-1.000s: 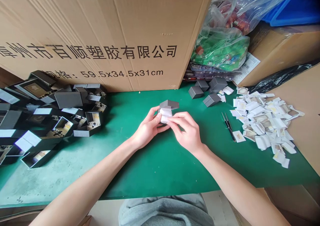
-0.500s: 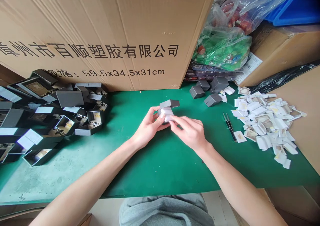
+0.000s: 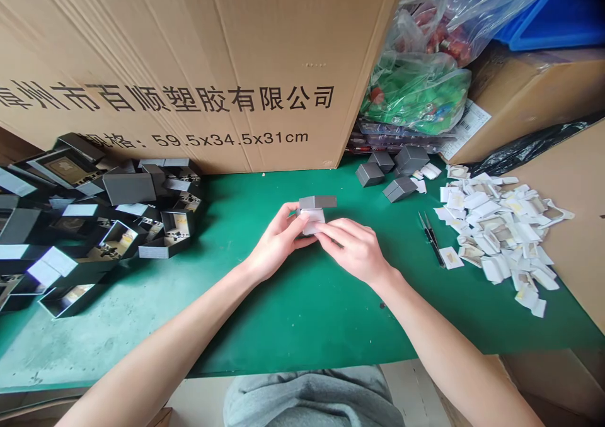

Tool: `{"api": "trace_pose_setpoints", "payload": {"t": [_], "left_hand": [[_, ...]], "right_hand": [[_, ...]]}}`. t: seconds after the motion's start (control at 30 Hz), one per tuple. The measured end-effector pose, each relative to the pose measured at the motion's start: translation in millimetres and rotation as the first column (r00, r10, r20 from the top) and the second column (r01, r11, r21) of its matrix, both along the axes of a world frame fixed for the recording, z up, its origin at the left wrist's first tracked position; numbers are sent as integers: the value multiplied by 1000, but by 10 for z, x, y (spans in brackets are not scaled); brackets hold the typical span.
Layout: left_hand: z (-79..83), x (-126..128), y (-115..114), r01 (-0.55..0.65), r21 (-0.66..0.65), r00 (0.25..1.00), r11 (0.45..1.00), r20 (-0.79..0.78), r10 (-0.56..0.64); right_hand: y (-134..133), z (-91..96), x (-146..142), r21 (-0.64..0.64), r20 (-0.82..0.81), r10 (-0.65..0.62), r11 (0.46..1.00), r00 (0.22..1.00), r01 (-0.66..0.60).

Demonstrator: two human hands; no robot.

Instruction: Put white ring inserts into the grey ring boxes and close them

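A small grey box point(image 3: 317, 202) with its lid raised sits between both hands over the middle of the green mat point(image 3: 283, 313). My left hand point(image 3: 276, 241) grips the box from the left, thumb on the white pad point(image 3: 314, 218) inside it. My right hand point(image 3: 355, 248) has its fingertips pinched on the same white pad from the right. Both hands are closed around the box.
A heap of open dark boxes point(image 3: 85, 219) lies on the left. A big cardboard carton point(image 3: 198, 62) stands behind. Three closed grey boxes point(image 3: 392, 170), small black scissors point(image 3: 431, 237) and a pile of white pads point(image 3: 501, 225) lie on the right. Plastic bags point(image 3: 418, 87) sit behind those.
The box lid has come lower over the white pad. My right fingers have slid further in against the pad. The left hand has barely moved.
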State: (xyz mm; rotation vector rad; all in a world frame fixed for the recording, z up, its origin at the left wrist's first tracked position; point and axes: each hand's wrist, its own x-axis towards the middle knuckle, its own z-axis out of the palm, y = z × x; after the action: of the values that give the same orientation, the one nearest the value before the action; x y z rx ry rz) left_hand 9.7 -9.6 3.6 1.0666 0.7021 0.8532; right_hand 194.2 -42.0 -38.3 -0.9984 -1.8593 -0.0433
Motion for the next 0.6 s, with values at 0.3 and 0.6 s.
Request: {"api": "trace_pose_setpoints", "payload": {"t": [0.3,0.6], "left_hand": [[-14,4,26,-91,29,992,995,91,88],[-118,-32,2,-5,172,997,985,-78,19]], "right_hand": [[-46,77,-178,-480,-545,-118,856,830,-193],[-58,102,-196,-413,-470,-66,897,880,-154]]}}
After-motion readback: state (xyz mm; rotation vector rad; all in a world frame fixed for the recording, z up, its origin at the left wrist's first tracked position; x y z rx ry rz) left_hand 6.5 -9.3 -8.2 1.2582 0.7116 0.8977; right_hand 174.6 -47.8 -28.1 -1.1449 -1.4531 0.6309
